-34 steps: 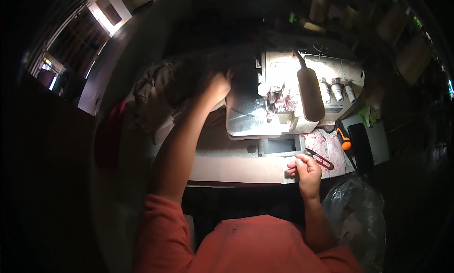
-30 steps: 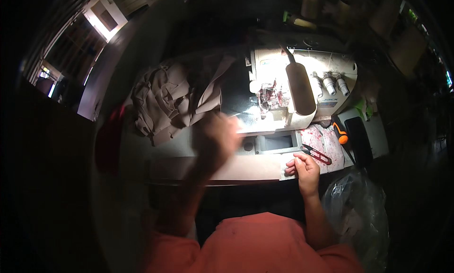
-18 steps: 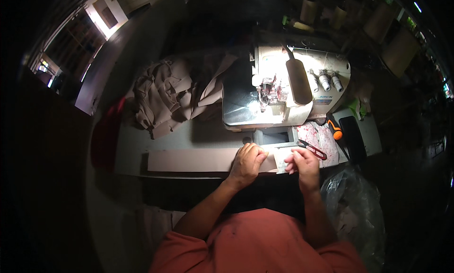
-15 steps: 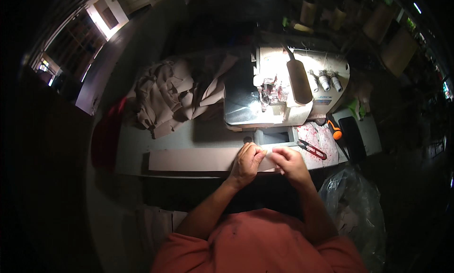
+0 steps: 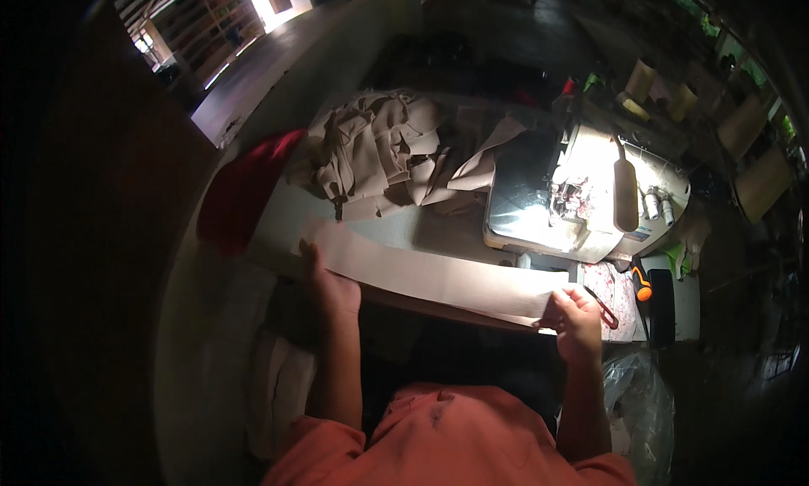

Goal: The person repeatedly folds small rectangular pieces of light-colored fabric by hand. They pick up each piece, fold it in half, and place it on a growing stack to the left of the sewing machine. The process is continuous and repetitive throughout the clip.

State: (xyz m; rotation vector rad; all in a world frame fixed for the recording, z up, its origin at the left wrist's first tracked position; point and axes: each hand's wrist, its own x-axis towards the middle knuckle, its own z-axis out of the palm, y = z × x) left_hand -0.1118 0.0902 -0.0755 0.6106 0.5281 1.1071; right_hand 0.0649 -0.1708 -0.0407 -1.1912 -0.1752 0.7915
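A long pale beige fabric strip (image 5: 438,277) stretches between my two hands along the front edge of the table. At its right end my right hand (image 5: 578,324) pinches the corner between thumb and fingers. My left hand (image 5: 335,291) holds the strip near its left end; the thumb shows, while the other fingers are hidden by the cloth. Behind the strip, to the right, stands a white sewing machine (image 5: 666,178), its needle area brightly lit by a lamp (image 5: 624,195).
A heap of beige fabric strips (image 5: 371,149) lies at the back left, beside red cloth (image 5: 249,191). Red-handled thread snips (image 5: 605,311), an orange-handled tool (image 5: 643,288) and a black phone (image 5: 662,305) lie on the right. A clear plastic bag (image 5: 640,410) hangs below.
My hands were close together on the strip near the machine; now they are far apart, the left having moved to the strip's left end. The strip is partly lifted. The view has shifted left.
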